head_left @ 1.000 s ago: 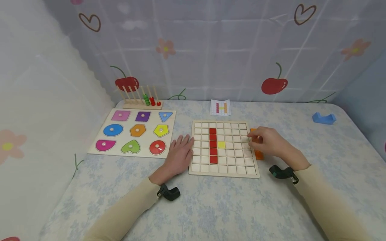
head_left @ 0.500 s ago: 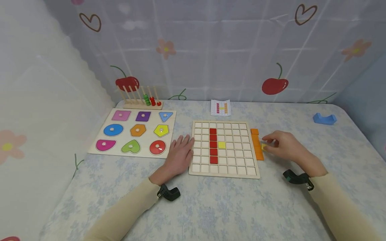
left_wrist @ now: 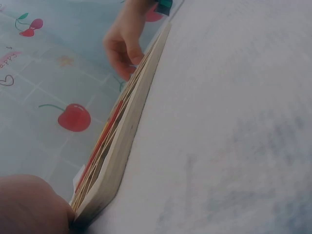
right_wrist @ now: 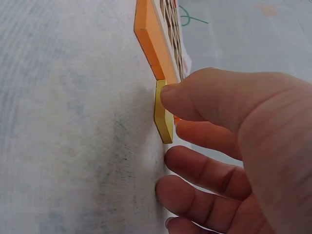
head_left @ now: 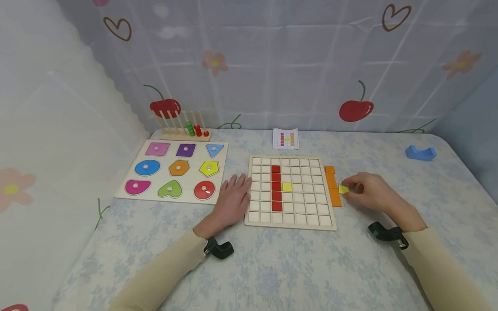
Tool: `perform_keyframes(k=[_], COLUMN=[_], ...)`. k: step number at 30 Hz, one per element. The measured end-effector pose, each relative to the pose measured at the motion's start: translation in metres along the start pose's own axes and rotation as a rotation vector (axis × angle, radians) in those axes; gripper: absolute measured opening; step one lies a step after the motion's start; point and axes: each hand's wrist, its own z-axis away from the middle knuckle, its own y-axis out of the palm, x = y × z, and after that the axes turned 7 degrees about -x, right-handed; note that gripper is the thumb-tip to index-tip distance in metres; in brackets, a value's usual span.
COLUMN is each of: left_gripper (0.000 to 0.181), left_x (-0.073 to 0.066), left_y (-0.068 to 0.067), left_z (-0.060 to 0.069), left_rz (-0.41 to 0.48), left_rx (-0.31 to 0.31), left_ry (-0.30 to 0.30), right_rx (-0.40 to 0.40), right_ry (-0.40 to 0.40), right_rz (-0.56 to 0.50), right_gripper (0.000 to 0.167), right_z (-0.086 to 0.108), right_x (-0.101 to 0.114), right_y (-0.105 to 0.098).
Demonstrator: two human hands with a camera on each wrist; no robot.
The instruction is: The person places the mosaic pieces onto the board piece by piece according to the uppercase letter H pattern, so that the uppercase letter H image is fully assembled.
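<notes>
A wooden grid board (head_left: 289, 227) lies flat, with a column of red tiles (head_left: 276, 186) and one yellow tile (head_left: 287, 187) touching its right side. My left hand (head_left: 232, 198) rests palm down with straight fingers at the board's left edge. Right of the board, beside a strip of orange tiles (head_left: 332, 185), my right hand (head_left: 367, 190) pinches a loose yellow tile (head_left: 343, 189) between thumb and index finger. In the right wrist view the thumb lies on this yellow tile (right_wrist: 160, 107), close to the orange tiles (right_wrist: 151, 41).
A shape puzzle board (head_left: 186, 199) with knobbed pieces lies at the left, a bead abacus (head_left: 186, 137) behind it. Behind the grid board is a small pattern card (head_left: 285, 139). A blue curved block (head_left: 421, 153) sits at the back right.
My right hand has moved right, off the board's right edge and the orange strip, and the loose yellow tile shows at its fingertips. My left hand has stayed in place.
</notes>
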Motion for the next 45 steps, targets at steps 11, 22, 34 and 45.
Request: perform_keyframes(k=[11,22,34,45], left_gripper=[0.052,0.052,0.052,0.052], left_x=[0.0010,0.0003,0.0011,0.0019], left_y=[0.0008,0.0004,-0.0008,0.0011], left_z=[-0.0003,-0.0005,-0.0007,-0.0009], left_rz=[-0.003,0.001,-0.003,-0.004], left_rx=[-0.007,-0.004,0.001,0.000], left_ry=[0.008,0.013,0.013,0.013], right_rx=[-0.038,-0.085,-0.094,-0.092], right_ry=[-0.035,-0.053,-0.052,-0.026], right_rz=[0.010,0.000,-0.008,-0.033], right_gripper=[0.030,0.028,0.027,0.025], right_z=[0.0029,0.0044,0.0038,0.0052], right_x=[-0.0008,-0.0044,-0.0066,-0.0061], right_y=[0.0036,0.0066,0.0088,0.0058])
